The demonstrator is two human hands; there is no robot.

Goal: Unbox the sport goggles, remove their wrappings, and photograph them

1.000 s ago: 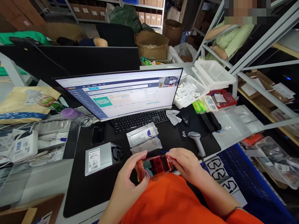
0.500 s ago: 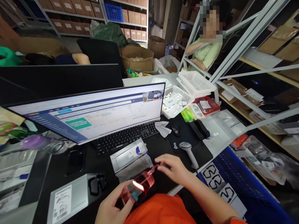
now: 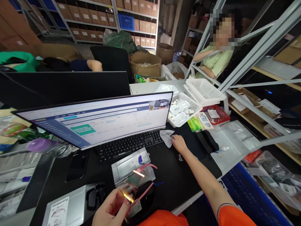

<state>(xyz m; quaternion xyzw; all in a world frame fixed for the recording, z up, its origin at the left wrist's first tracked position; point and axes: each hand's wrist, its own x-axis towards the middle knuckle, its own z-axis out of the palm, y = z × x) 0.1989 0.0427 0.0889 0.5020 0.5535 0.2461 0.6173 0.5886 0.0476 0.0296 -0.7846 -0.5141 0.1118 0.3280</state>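
Observation:
My left hand (image 3: 107,211) is at the bottom edge, closed on a pair of glasses with red-pink mirrored lenses (image 3: 129,191); their thin pink temples stick out over the black desk mat (image 3: 169,175). My right hand (image 3: 179,143) is stretched forward to the right end of the keyboard (image 3: 127,146). Its curled fingertips rest on the edge of a crumpled white cloth (image 3: 166,137). The mouse seen earlier is hidden under this hand. A shallow silver box tray (image 3: 128,165) lies just beyond the glasses.
A wide monitor (image 3: 98,121) stands behind the keyboard. A grey labelled box (image 3: 62,208) and a phone (image 3: 76,166) lie at left. White baskets (image 3: 204,91) and a red basket (image 3: 217,115) sit at right by a metal rack (image 3: 249,105). A seated person in a green shirt (image 3: 211,62) is beyond.
My right hand let go of the glasses and reached forward to the white cloth. My left hand kept the glasses and tilted them low at the left. The camera view lifted.

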